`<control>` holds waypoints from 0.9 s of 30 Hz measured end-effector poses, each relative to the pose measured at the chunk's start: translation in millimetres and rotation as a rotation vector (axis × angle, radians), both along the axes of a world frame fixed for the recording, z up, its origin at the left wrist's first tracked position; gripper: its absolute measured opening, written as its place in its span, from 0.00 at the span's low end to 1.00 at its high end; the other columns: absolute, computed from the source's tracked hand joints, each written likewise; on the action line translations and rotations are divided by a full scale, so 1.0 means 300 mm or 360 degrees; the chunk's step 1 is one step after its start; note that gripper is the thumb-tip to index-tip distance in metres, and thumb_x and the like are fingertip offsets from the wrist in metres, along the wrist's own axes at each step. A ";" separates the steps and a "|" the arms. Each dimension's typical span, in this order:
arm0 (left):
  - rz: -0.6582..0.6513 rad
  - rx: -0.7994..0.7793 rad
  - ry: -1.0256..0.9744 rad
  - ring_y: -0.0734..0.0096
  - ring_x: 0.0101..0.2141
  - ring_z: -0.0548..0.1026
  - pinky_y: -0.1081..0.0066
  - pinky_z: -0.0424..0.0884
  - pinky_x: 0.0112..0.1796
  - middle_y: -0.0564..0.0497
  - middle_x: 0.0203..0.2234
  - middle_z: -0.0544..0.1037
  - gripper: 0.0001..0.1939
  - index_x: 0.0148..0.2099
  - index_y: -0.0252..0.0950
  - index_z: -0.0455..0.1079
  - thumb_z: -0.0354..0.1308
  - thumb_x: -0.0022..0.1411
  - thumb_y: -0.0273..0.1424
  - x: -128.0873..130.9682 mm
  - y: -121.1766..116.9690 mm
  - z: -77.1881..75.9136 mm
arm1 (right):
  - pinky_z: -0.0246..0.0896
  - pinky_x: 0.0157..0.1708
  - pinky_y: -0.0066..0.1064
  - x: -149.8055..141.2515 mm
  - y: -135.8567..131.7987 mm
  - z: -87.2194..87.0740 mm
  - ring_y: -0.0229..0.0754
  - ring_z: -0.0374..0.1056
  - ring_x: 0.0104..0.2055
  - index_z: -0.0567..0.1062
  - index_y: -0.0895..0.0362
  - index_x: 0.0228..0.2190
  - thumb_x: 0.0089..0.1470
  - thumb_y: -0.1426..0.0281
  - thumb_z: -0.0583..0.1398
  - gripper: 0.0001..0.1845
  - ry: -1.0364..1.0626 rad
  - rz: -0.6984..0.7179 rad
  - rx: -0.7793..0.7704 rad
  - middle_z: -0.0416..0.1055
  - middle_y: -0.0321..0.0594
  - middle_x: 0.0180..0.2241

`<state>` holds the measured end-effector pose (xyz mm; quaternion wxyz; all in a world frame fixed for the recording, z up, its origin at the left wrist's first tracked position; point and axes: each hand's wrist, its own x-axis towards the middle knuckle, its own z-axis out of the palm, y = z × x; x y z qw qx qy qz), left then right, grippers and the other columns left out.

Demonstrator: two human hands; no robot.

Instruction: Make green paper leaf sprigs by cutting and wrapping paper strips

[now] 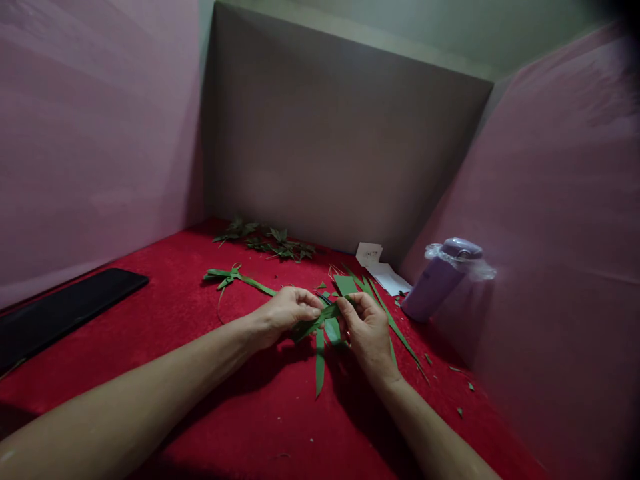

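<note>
Both hands pinch the same green leaf strip [325,316] above the middle of a red cloth. My left hand [295,310] is closed on its left part, thumb on top. On the right part, my right hand [364,327] grips it between thumb and fingers. Just below, a narrow strip end [320,367] points toward me. Behind the hands lie a green rectangular piece [345,285] and a dark, slim tool, mostly hidden. To the left rests a knotted leaf figure [233,275] with a long green tail reaching toward my left hand.
Loose leafy sprigs [277,245] lie at the back of the red cloth [240,400]. Long leaf blades [395,323] and scraps lie to the right. White papers [390,278] and a purple tumbler [435,283] with clear plastic stand back right. A black flat case [75,307] lies left. Walls surround three sides.
</note>
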<state>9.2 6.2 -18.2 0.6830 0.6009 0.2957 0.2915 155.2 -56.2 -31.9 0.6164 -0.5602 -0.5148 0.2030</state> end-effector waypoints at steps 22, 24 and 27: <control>0.0191 0.0891 0.0410 0.71 0.26 0.71 0.74 0.64 0.28 0.51 0.23 0.77 0.07 0.29 0.32 0.74 0.55 0.48 0.25 0.002 0.049 -0.015 | 0.50 0.13 0.23 0.041 0.022 -0.015 0.32 0.55 0.14 0.69 0.57 0.22 0.45 0.65 0.61 0.08 -0.0150 0.0169 -0.0261 0.60 0.28 0.13; 0.0202 0.0986 0.0491 0.70 0.26 0.71 0.74 0.63 0.28 0.51 0.23 0.77 0.07 0.29 0.33 0.75 0.56 0.49 0.27 -0.004 0.056 -0.012 | 0.51 0.13 0.23 0.040 0.023 -0.016 0.33 0.56 0.15 0.69 0.57 0.23 0.46 0.65 0.60 0.08 -0.0179 0.0144 -0.0260 0.61 0.29 0.14; 0.0239 0.1112 0.0625 0.69 0.26 0.71 0.74 0.63 0.27 0.51 0.21 0.77 0.06 0.28 0.34 0.75 0.57 0.49 0.28 -0.012 0.064 -0.011 | 0.53 0.14 0.24 0.038 0.021 -0.015 0.34 0.58 0.16 0.68 0.56 0.24 0.47 0.65 0.58 0.08 -0.0261 0.0103 -0.0246 0.63 0.30 0.16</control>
